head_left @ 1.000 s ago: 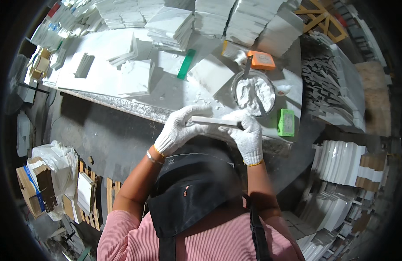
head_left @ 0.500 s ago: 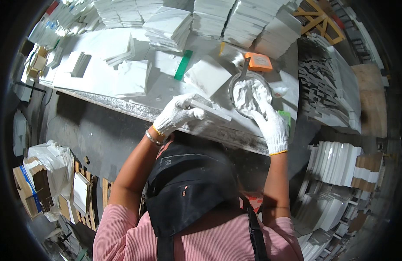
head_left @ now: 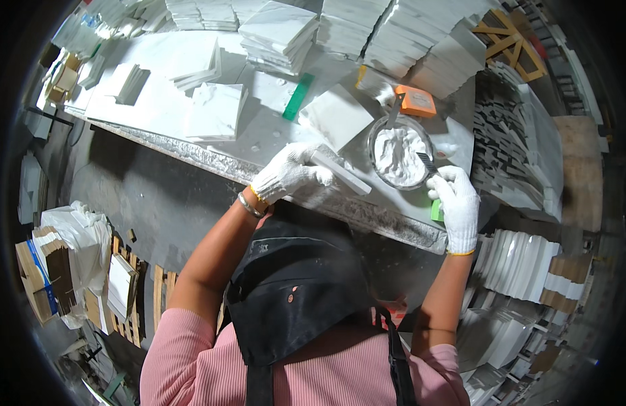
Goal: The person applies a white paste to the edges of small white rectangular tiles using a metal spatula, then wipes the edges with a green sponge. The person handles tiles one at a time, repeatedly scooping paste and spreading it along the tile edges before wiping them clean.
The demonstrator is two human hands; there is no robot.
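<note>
the gloved left hand (head_left: 289,177) is closing around a narrow white strip (head_left: 340,172) at the near edge of the bench (head_left: 394,220), no paste showing on it. the gloved right hand (head_left: 455,203) is pinching a small scraper (head_left: 426,162) at the rim of the bowl of white paste (head_left: 401,152); beyond, white tiles (head_left: 279,30) are sitting in stacks.

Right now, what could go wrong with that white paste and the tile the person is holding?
The left hand holds a white tile strip right at the table edge, over the floor; it could slip from the glove and break. The right hand dips a small scraper into the bowl of white paste, which also sits near that edge, so a hard push might tip it or drip paste onto the table.
</note>
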